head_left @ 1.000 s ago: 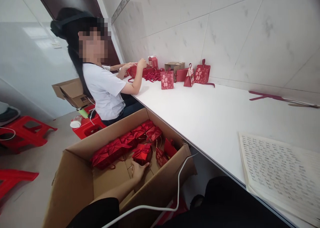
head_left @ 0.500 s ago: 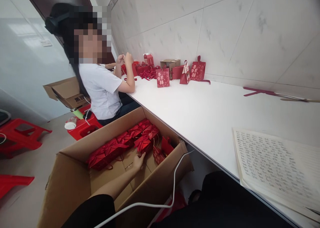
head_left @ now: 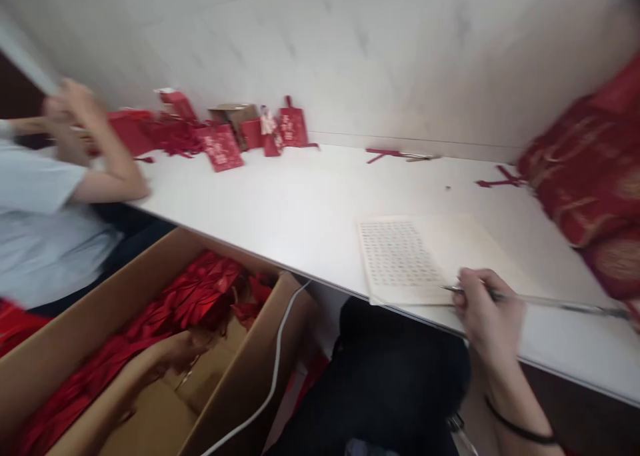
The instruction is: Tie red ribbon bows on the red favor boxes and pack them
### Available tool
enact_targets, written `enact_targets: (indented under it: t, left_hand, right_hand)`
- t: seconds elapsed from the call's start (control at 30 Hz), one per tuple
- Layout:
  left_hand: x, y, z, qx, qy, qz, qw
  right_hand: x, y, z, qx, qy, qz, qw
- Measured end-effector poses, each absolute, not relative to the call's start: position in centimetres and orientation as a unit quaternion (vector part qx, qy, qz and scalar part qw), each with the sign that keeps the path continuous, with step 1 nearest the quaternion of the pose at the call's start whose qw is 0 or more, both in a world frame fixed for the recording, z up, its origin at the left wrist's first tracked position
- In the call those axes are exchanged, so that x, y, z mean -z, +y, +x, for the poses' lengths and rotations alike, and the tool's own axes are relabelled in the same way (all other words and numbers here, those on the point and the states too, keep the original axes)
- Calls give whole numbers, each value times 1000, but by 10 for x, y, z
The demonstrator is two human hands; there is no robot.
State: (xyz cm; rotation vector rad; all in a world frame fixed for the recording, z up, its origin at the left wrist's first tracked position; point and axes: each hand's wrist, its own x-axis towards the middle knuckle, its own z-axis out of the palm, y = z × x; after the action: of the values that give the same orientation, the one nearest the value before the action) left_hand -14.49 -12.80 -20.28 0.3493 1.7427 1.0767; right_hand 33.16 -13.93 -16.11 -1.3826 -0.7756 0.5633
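Note:
My right hand (head_left: 489,313) is closed around a pen (head_left: 453,289), whose tip lies over the lower edge of an open notebook (head_left: 480,246). Rows of handwriting fill the notebook's left page; the right page looks blank. My left hand (head_left: 187,351) reaches down inside a cardboard box (head_left: 207,416), low beside red gift boxes (head_left: 185,296) with ribbon bows. Motion blurs its fingers, so whether they touch or hold anything is unclear.
Red bags (head_left: 223,148) and ribbons stand along the wall on the white table (head_left: 300,209). A co-worker's arm (head_left: 113,166) rests at the left end. Red patterned fabric (head_left: 595,196) bulges at right. A white cable (head_left: 273,383) hangs over the cardboard box.
The view has swung right, bringing my right hand with the pen into sight. My left hand stays down in the cardboard box. The co-worker has slid toward the left edge.

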Motion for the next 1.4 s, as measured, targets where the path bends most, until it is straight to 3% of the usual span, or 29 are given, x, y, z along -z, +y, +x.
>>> enact_targets:
  t: [0.1,0.13,0.27,0.37,0.47,0.6,0.73,0.9,1.0,1.13,1.23,1.4]
  left_hand:
    - [148,-101,-114,-122,712,402,563]
    - [128,-92,-94,-95,656,503,555]
    - [62,-60,19,-153,512,692,485]
    - [51,-30,118,-175,381,772,477]
    - [71,3,208,-190,267,828,455]
    - [114,31,283,-270,245,832,419]
    - [135,35,292,-237,249,841,419]
    - [123,30,270,-138,227,871,413]
    - [125,33,266,-119,265,813,504]
    - [165,52,271,-181,329,667,643]
    - [210,71,278,-214,351,593,693]
    - [265,94,288,-218,358,528,739]
  right_hand:
    - [161,-133,331,-281,-334,-600,671]
    - [161,-132,331,-289,-341,-595,668]
    - [160,-132,331,-308,-365,-593,648]
    - [159,-131,330,-321,-366,-584,649]
    - [158,-130,328,-321,-355,-589,651]
    - [155,-131,325,-324,-345,-605,640]
    - [151,-133,324,-323,-361,-630,608]
    - [150,-136,327,-295,-399,-649,577]
    - [148,-139,327,-269,-415,-656,570]
    - [142,-141,329,-203,-442,-676,554]
    - [141,-135,331,-164,-455,-699,527]
    - [143,-125,334,-193,-461,-724,475]
